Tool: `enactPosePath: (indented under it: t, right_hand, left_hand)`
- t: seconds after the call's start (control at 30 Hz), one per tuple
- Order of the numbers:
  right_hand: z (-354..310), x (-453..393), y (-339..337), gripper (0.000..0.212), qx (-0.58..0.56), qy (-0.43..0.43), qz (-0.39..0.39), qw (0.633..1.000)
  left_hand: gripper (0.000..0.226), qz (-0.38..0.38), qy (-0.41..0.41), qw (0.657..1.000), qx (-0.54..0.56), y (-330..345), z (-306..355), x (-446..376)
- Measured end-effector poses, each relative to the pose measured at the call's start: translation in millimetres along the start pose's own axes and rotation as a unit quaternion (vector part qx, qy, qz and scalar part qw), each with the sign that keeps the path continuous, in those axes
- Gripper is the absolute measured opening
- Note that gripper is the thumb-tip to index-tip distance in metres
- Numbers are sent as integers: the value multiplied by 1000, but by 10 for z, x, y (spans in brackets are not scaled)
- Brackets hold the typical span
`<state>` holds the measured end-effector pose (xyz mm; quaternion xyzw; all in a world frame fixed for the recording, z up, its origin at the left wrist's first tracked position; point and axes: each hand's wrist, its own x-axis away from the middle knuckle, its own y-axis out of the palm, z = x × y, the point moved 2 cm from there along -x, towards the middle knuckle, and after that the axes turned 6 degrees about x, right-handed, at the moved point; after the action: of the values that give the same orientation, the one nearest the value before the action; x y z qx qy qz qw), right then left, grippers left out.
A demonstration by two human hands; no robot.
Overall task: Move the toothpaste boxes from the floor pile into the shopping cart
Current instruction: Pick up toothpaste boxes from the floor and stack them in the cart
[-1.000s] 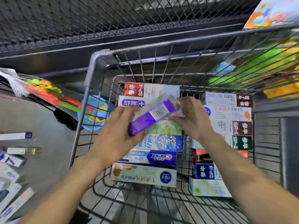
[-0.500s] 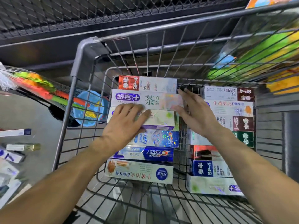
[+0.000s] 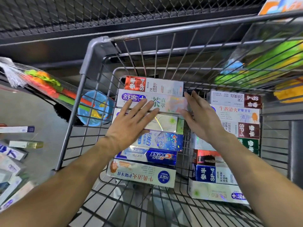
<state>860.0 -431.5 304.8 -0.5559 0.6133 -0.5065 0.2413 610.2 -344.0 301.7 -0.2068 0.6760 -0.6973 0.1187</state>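
Observation:
The wire shopping cart (image 3: pixel 91 51) holds two rows of toothpaste boxes lying flat. In the left row a white and green holographic box (image 3: pixel 165 123) lies between a purple-logo box (image 3: pixel 170 102) and a blue holographic box (image 3: pixel 162 141). My left hand (image 3: pixel 131 126) hovers flat over it with fingers spread, holding nothing. My right hand (image 3: pixel 200 117) stands open at the right ends of these boxes, fingertips near the purple-logo box. Several loose toothpaste boxes (image 3: pixel 16 145) lie on the floor at the left.
A net bag of coloured plastic toys (image 3: pixel 49 89) and a blue plate (image 3: pixel 96 108) lie left of the cart. Green and yellow packaged goods (image 3: pixel 265 63) show through the cart's right side. A dark mesh shelf (image 3: pixel 114 13) runs across the back.
One second ago both hands held a purple-edged box above the left row. It now lies flat in that row, and both hands have let go and opened.

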Motion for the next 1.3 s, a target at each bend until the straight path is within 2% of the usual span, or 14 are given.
enactPosePath:
  t: [0.17,0.3,0.47,0.57,0.7,0.77,0.97,1.07,1.17,1.3]
  right_hand:
    - [-192,45,-138,68,27,-1,-25,999]
    - [-496,104,-421,67,38,-35,-18,999]
    - [-1079,196,-1051,69,115,-113,67,985]
    - [-1505,256,-1375,83,174,-150,56,972]
    - [-2326,271,-1635,84,193,-210,74,956]
    - [-2880,262,-1625,77,202,-247,67,945]
    - [-4876,351,-938,71,243,-378,41,892]
    - [-5887,458,-228,70,247,-430,27,868]
    - [-6802,542,589,73,252,-453,-12,855]
    - [-7636,584,1568,74,270,-457,-61,846]
  left_hand:
    - [94,-45,-29,998,19,-179,-35,9]
    - [82,-75,-46,995,37,-619,-62,-31]
    - [83,9,-90,995,34,-1458,-369,119]
    - [81,30,-137,990,32,-1931,-699,471]
    - [79,39,-226,972,44,-2267,-1207,1302]
    - [78,47,-277,958,49,-2314,-1446,1823]
    - [79,52,-442,888,112,-1860,-2170,3754]
    - [87,40,-504,852,132,-1359,-2522,4839]
    - [82,24,-547,820,167,-833,-2779,5904]
    - [78,3,-594,781,192,-282,-2989,7065]
